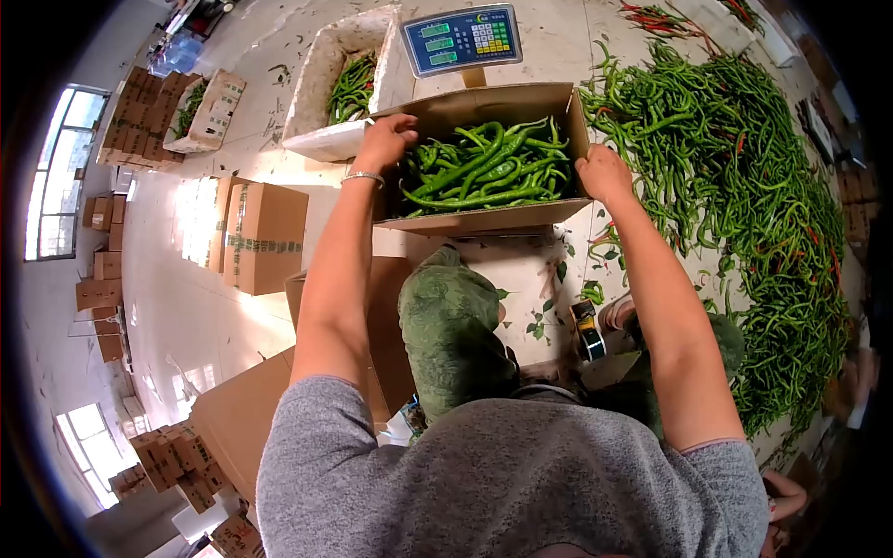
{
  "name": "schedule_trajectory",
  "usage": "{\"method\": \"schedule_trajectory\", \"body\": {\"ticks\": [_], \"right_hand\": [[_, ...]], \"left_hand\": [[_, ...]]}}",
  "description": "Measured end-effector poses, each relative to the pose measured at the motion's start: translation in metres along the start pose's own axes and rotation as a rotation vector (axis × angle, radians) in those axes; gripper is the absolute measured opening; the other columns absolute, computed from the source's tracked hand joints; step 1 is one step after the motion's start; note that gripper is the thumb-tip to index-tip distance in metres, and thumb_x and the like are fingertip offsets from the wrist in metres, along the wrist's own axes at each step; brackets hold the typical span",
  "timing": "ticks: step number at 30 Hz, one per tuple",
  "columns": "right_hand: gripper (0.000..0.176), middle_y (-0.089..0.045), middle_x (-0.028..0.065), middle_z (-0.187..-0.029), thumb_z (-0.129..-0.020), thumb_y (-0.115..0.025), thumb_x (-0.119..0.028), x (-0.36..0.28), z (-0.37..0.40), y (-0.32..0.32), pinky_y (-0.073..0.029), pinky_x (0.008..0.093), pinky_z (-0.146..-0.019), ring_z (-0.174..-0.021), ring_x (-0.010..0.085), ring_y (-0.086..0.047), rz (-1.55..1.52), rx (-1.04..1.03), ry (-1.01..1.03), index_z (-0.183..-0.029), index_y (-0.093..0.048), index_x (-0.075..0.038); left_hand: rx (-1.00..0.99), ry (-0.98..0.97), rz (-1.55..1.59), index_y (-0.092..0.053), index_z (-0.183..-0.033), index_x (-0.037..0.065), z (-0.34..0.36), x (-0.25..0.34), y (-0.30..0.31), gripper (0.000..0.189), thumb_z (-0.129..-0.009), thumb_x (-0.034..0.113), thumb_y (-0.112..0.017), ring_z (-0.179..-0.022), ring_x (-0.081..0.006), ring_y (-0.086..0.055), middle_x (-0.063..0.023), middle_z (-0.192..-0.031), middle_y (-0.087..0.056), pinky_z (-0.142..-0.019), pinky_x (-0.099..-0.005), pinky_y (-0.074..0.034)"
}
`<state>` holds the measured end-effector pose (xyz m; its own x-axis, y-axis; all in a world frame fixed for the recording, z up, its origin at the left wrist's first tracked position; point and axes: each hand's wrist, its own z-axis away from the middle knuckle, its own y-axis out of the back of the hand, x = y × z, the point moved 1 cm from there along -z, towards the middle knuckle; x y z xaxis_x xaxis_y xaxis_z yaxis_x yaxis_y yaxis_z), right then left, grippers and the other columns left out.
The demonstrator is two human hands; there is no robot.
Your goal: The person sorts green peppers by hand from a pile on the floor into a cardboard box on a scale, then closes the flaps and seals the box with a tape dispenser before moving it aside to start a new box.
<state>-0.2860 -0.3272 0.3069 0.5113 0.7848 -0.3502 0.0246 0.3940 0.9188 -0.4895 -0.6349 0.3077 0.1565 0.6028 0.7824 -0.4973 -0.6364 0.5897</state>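
Note:
An open cardboard box [484, 221] stands in front of me, partly filled with long green chili peppers [493, 167]. My left hand [386, 144] grips the box's left side, its fingers curled over the rim. On the opposite side, my right hand [605, 174] is closed on the right rim, thumb near the top edge. Just behind the box rises the display of a digital scale [461, 40]. Whether the box rests on the scale's platform is hidden.
A big heap of green peppers [744, 205] with a few red ones spreads over the floor at right. A white foam box [316, 84] with peppers stands at upper left. A tape dispenser [588, 331] lies near my foot. Cardboard boxes [265, 239] stand at left.

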Motion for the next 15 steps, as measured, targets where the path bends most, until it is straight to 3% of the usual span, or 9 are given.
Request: {"method": "schedule_trajectory", "body": {"ticks": [1, 3, 5, 7, 10, 13, 15], "right_hand": [[0.028, -0.063, 0.0179, -0.097, -0.08, -0.054, -0.028, 0.0, 0.0, -0.001, -0.047, 0.0437, -0.081, -0.094, 0.0349, -0.059, 0.009, -0.002, -0.002, -0.092, -0.062, -0.004], [0.029, -0.063, 0.0174, -0.099, -0.08, -0.054, -0.029, 0.0, -0.002, -0.003, -0.047, 0.0434, -0.081, -0.095, 0.0345, -0.059, 0.015, -0.011, -0.005, -0.093, -0.062, -0.004], [0.03, -0.063, 0.017, -0.1, -0.081, -0.055, -0.03, 0.004, -0.004, -0.006, -0.047, 0.0431, -0.082, -0.096, 0.0342, -0.059, 0.01, -0.018, -0.015, -0.095, -0.062, -0.005], [0.029, -0.063, 0.0172, -0.099, -0.081, -0.054, -0.029, 0.003, -0.002, -0.002, -0.047, 0.0431, -0.081, -0.094, 0.0338, -0.059, -0.003, -0.015, -0.024, -0.094, -0.062, -0.005], [0.028, -0.063, 0.017, -0.097, -0.08, -0.054, -0.029, 0.004, -0.002, -0.004, -0.048, 0.0429, -0.08, -0.092, 0.0341, -0.06, 0.0, -0.008, -0.009, -0.093, -0.062, -0.005], [0.028, -0.064, 0.0171, -0.096, -0.08, -0.053, -0.029, 0.001, -0.001, -0.002, -0.048, 0.043, -0.079, -0.091, 0.0343, -0.06, -0.004, -0.014, -0.006, -0.092, -0.063, -0.005], [0.027, -0.064, 0.0172, -0.096, -0.08, -0.053, -0.028, 0.0, -0.002, -0.002, -0.048, 0.0432, -0.079, -0.091, 0.0343, -0.06, -0.008, -0.02, -0.006, -0.092, -0.063, -0.005]], "left_hand": [[0.068, -0.138, -0.312, -0.06, -0.11, 0.005, -0.001, -0.003, 0.0, 0.032, -0.079, 0.008, -0.055, -0.103, -0.0287, -0.059, -0.012, -0.11, -0.063, -0.088, -0.0359, -0.046], [0.066, -0.279, -0.788, -0.062, -0.107, 0.007, 0.001, 0.0, -0.013, 0.031, -0.078, 0.004, -0.051, -0.097, -0.0262, -0.06, -0.011, -0.106, -0.063, -0.083, -0.0351, -0.048], [0.056, -0.319, -1.286, -0.065, -0.089, 0.012, 0.0, -0.025, -0.032, 0.02, -0.082, 0.014, -0.046, -0.099, -0.0239, -0.054, -0.0072, -0.093, -0.061, -0.08, -0.0393, -0.045], [0.007, -0.36, -1.445, -0.067, -0.082, 0.015, -0.004, -0.02, -0.04, 0.019, -0.082, 0.019, -0.048, -0.094, -0.0212, -0.054, -0.0029, -0.092, -0.062, -0.077, -0.0369, -0.043], [0.141, -0.537, -1.379, -0.067, -0.074, 0.014, 0.0, 0.034, -0.024, 0.019, -0.08, 0.019, -0.05, -0.086, -0.0224, -0.058, -0.0058, -0.084, -0.063, -0.069, -0.0391, -0.043], [0.079, -0.344, -1.316, -0.066, -0.071, 0.013, 0.007, 0.053, -0.009, 0.018, -0.079, 0.017, -0.05, -0.077, -0.0251, -0.062, -0.0087, -0.082, -0.063, -0.062, -0.0385, -0.045], [0.01, -0.264, -1.276, -0.064, -0.078, 0.009, 0.021, 0.064, 0.0, 0.016, -0.08, 0.014, -0.049, -0.078, -0.0289, -0.064, -0.0117, -0.085, -0.064, -0.061, -0.0399, -0.049]]}}
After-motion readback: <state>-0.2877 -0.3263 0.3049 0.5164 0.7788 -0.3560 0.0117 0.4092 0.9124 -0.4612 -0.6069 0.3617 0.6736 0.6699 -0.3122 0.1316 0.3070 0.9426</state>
